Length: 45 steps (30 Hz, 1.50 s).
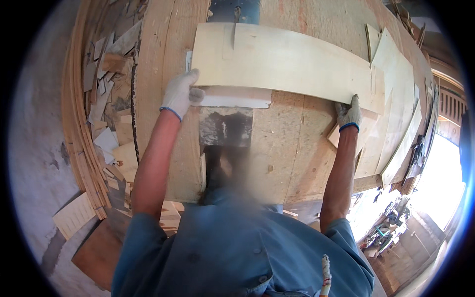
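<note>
A long, thin, pale wooden board (282,62) lies across the wooden worktable in front of me. My left hand (182,94), in a white glove with a blue cuff, grips its near left corner, thumb underside partly hidden. Under the near right part of that board, my right hand (349,115), also gloved, holds the edge with its thumb up. At the far left end, a narrow dark metal piece (237,15) stands at the board's far edge. A white strip (237,97) shows just below the board, beside my left hand.
A dark metal plate (225,126) is set into the worktable (277,148) nearest me. More thin boards (396,69) lie at the right. Long wood strips (74,114) and scattered offcuts (110,138) fill the left. A cluttered heap (388,227) sits lower right by bright daylight.
</note>
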### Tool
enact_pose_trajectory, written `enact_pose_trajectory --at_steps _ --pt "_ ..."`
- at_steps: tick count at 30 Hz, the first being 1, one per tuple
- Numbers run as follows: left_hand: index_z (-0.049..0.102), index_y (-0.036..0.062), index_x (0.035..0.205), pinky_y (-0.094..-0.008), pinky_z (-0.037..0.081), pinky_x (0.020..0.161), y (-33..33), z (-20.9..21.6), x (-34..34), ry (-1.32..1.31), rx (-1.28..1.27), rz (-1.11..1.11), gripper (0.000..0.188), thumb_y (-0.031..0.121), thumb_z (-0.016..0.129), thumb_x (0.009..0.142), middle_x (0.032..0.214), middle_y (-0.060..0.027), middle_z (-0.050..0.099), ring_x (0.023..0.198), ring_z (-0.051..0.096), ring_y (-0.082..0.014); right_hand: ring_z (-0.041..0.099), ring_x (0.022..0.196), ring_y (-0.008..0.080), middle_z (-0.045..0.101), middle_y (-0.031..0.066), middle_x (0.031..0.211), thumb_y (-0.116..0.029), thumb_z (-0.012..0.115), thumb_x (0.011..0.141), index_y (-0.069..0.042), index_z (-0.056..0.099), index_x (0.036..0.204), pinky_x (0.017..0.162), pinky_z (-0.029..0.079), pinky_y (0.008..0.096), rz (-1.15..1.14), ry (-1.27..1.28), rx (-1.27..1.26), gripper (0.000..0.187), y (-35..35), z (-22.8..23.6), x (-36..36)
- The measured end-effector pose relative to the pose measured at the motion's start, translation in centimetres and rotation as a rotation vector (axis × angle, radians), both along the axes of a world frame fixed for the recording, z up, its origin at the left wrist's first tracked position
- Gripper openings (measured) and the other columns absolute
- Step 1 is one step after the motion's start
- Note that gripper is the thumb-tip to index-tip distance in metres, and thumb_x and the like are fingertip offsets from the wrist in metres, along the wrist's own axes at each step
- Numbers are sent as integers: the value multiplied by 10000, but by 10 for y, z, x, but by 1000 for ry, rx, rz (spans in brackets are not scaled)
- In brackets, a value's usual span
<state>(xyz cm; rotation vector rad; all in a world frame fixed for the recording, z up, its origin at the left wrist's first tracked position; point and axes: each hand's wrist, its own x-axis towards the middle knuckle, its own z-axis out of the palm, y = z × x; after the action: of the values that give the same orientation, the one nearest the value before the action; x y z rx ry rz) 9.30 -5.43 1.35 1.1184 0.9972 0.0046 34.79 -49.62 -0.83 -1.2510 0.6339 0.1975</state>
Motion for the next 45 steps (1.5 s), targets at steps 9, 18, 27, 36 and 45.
enact_pose_trajectory --at_steps 9,18,27,36,45 --pt "591 -8 1126 -311 503 495 4 -10 5 41 14 -25 458 399 620 918 770 -99 642 532 618 -164 598 1020 243 610 62 1149 -369 574 975 -127 567 1230 824 521 426 8 4 -31 352 6 -3 7" --pt "620 48 1067 -300 467 426 12 -9 30 21 33 47 368 387 621 923 709 -102 646 454 585 -168 596 1000 253 609 58 1143 -379 585 971 -155 566 1258 813 528 428 -16 15 -51 365 15 -8 30" --pt "616 -9 1131 -334 506 509 -67 -34 -102 -10 19 -28 388 325 589 935 869 -120 675 631 644 -198 613 996 221 620 73 1114 -352 568 980 -94 568 1217 756 536 381 -73 18 -28 351 -46 1 -50" --pt "625 6 1022 -260 429 416 -102 -11 -96 -9 -160 15 320 311 543 975 755 -120 643 461 542 -141 648 901 222 662 88 1013 -352 597 968 -28 612 1160 743 561 390 -131 -27 -167 376 -88 24 -106" --pt "653 -4 1074 -337 507 472 -85 -13 -89 49 -146 -30 395 356 580 930 820 -149 708 527 644 -234 625 891 197 645 77 1002 -296 639 950 -21 615 1137 770 562 375 -165 16 -122 333 -80 12 -84"
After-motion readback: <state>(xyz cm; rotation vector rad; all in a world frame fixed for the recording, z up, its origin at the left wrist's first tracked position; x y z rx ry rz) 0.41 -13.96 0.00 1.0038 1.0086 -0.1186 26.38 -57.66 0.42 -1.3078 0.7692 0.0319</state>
